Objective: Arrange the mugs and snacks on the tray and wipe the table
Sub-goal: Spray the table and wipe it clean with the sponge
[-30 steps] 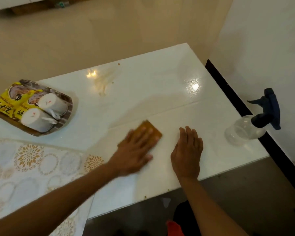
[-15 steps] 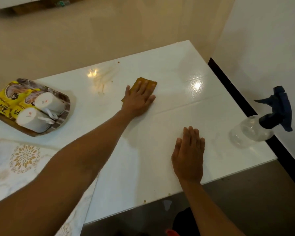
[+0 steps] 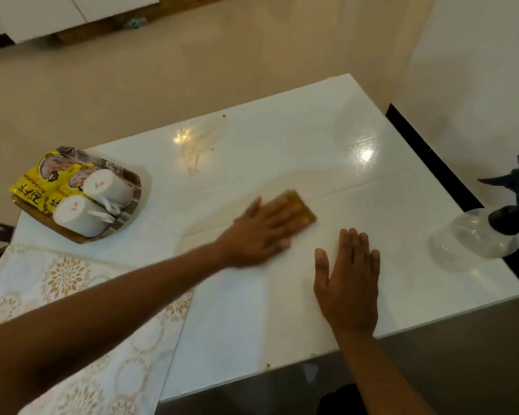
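**A:** What do the hands have?

**B:** I see the left hand (image 3: 264, 232) lying flat, fingers straight, pressing an orange-brown wiping cloth (image 3: 301, 209) onto the bench (image 3: 282, 145). Only the cloth's far edge shows past the fingertips, and the hand is blurred. It curls round nothing. The right hand (image 3: 346, 283) rests palm down on the bench just beside it, at about 4 o'clock from the left, fingers spread and straight, holding nothing.

**A:** And the tray?

**B:** The tray (image 3: 134, 187) sits well apart from the hands, at about 9 o'clock from the cloth, near the bench's left edge. On it I see two white mugs lying on their sides, the upper mug (image 3: 107, 187) and the lower mug (image 3: 78, 215) touching each other, handles pointing right. Yellow snack packets (image 3: 30, 187) lie under and to the left of them.

**A:** Anything else on the bench?

**B:** A clear spray bottle (image 3: 468, 238) with a dark trigger head stands at 3 o'clock, at the right edge. A streaky smear (image 3: 197, 151) with a few crumbs shows at 11 o'clock from the cloth. A white and gold patterned table mat (image 3: 66, 280) lies at 7 o'clock, under my left forearm.
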